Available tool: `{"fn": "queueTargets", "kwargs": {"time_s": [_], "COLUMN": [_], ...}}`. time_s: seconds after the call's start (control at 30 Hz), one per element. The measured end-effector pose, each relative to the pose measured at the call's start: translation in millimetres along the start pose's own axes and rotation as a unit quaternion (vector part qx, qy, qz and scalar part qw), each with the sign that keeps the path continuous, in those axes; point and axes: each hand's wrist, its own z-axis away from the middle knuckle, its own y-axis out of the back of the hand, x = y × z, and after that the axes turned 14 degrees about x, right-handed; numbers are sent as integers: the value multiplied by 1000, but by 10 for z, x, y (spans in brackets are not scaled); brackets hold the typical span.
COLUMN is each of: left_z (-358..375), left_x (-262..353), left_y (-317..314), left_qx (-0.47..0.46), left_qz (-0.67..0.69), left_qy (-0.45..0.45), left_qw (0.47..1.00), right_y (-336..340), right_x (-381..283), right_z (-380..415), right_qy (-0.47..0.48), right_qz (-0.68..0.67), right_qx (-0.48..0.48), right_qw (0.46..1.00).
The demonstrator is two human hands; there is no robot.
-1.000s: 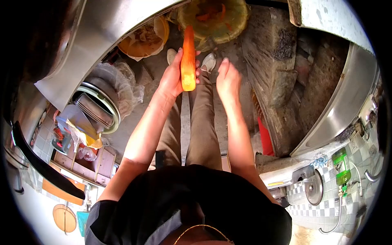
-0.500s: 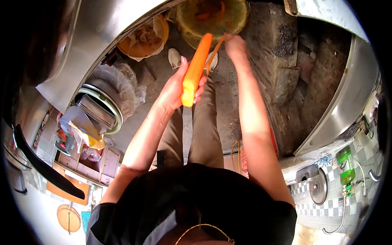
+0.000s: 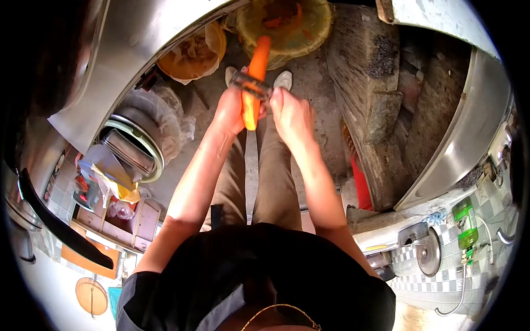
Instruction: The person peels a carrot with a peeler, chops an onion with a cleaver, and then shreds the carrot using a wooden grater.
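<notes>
2 bare hands work close together over 1 peeled-looking orange carrot [image 3: 260,59], seen from above, at the front of the body. The change is on the right: the right hand [image 3: 293,113] has come back inward, and a dark peeler [image 3: 240,81], blurred by motion, now crosses the carrot around its middle. This appears to bring the blade to the carrot's surface, though the blur hides whether it is cutting. The right hand is clenched around the peeler's near end. The left hand [image 3: 227,112] still grasps the carrot from the side, with its thick end toward the body and its narrower end pointing away, toward a plastic-lined bucket [image 3: 322,39]. Orange scraps [image 3: 273,22] lie inside that bucket. To its left is a yellow basin [image 3: 222,43] with a liner; below, 2 light shoes [image 3: 283,80] stand on the grey floor
</notes>
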Motion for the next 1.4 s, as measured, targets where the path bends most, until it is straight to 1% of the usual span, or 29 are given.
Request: {"fn": "queueTargets", "kwargs": {"time_s": [0.07,0.1,0.2,0.23,0.27,0.3,0.33,0.37,0.4,0.43,0.47,0.5,0.53,0.6,0.67,0.73,0.8,0.87,0.93,1.03,1.1,1.13,1.2,1.23,1.27,1.3,1.33,1.37,1.4], "left_z": [57,57,48,56,39,89,134,78,45,33,17,-29,-46,-58,-114,-150,-154,-114,-96,-141,-160,-103,45,101,118,127,132,10,9], "left_x": [-41,-71,-83,-48,-64,-47,-40,-32,-3,3,6,16,12,6,-11,-27,-44,-46,-54,-99,-131,-112,-108,-134,-155,-177,-192,-228,-229], "left_y": [57,95,240,303,299,243,231,250,239,227,222,246,235,228,271,288,254,191,157,181,242,195,116,114,97,77,74,149,147], "left_qx": [-119,-142,-133,-172,-175,-137,-96,-136,-135,-145,-156,-183,-184,-160,-144,-130,-20,-15,-8,-9,-27,-27,-30,-21,-21,-17,-12,-10,-10], "left_qz": [-11,-3,-19,-54,-56,-59,-61,-39,-38,-29,-20,8,11,75,72,69,-6,-11,-17,-43,-116,-116,-144,-155,-156,-175,-193,-238,-238], "left_qy": [12,11,-17,-39,-38,-45,-53,-68,-71,-74,-76,-60,-61,-33,-28,-21,-43,-53,-63,-106,-152,-152,-178,-177,-179,-216,-252,-308,-309], "left_qw": [993,990,991,983,982,988,992,988,988,986,985,981,981,984,987,989,999,998,998,993,981,981,973,972,971,960,948,921,921], "right_y": [-64,-95,-186,-230,-261,-232,-188,-132,-73,-65,-43,-3,41,134,134,114,105,39,2,-100,-160,-191,-221,-213,-165,-138,-114,-98,-71], "right_x": [133,226,419,507,601,605,604,597,539,507,469,356,246,18,-102,-180,-211,-150,-131,-13,87,174,348,449,543,578,608,631,651], "right_z": [-231,-395,-861,-959,-1038,-1061,-1009,-946,-884,-762,-632,-499,-389,-197,-39,13,35,25,9,-62,-187,-304,-675,-895,-1076,-1191,-1228,-1252,-1278], "right_qy": [-46,-49,-92,-93,-160,-227,-228,-240,-252,-225,-225,-204,-182,-134,-96,-76,-62,26,28,41,56,72,-57,-102,-159,-206,-207,-232,-255], "right_qz": [-4,22,105,106,155,203,203,192,181,174,174,140,105,43,-25,18,-6,70,66,40,73,98,162,219,234,222,221,210,198], "right_qx": [17,14,-22,-22,-30,-40,-43,-52,-60,-35,-37,-26,-15,-11,16,-10,1,-15,-14,-5,38,61,53,45,-14,-21,-20,-40,-60], "right_qw": [999,998,990,990,974,952,951,950,949,958,958,969,978,990,995,997,998,997,997,998,995,991,984,969,959,953,953,949,944]}}
